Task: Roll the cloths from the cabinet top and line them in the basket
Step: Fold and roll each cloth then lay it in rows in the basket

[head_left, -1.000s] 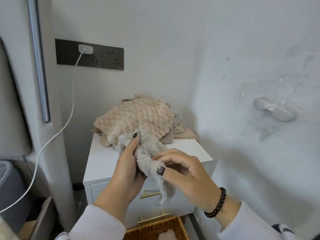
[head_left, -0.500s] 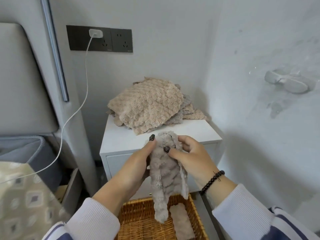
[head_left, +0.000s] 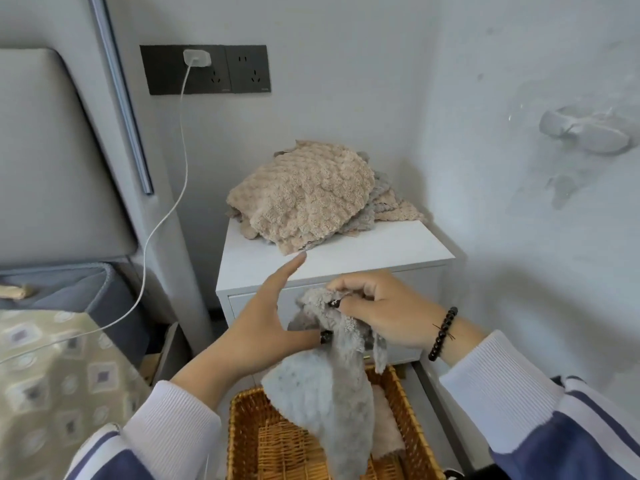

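A grey fluffy cloth [head_left: 325, 396] hangs over the wicker basket [head_left: 242, 434] in front of the white cabinet [head_left: 363, 251]. My right hand [head_left: 381, 310] pinches its top edge with curled fingers. My left hand [head_left: 266, 317] has straight fingers and its thumb lies against the cloth's upper part. A pile of beige and grey cloths [head_left: 304, 195] lies on the cabinet top at the back. A pinkish rolled cloth [head_left: 386, 427] lies in the basket at the right, partly hidden by the hanging cloth.
A white charger cable [head_left: 166, 209] runs from the dark wall socket [head_left: 204, 69] down to the left. A padded headboard and a bed with a patterned cover [head_left: 52, 375] stand at the left. The wall is close on the right.
The grey cloth has come lower and opened out from a narrow strip. My left hand let go of its top and spread its fingers. The view tilted down, showing more of the basket.
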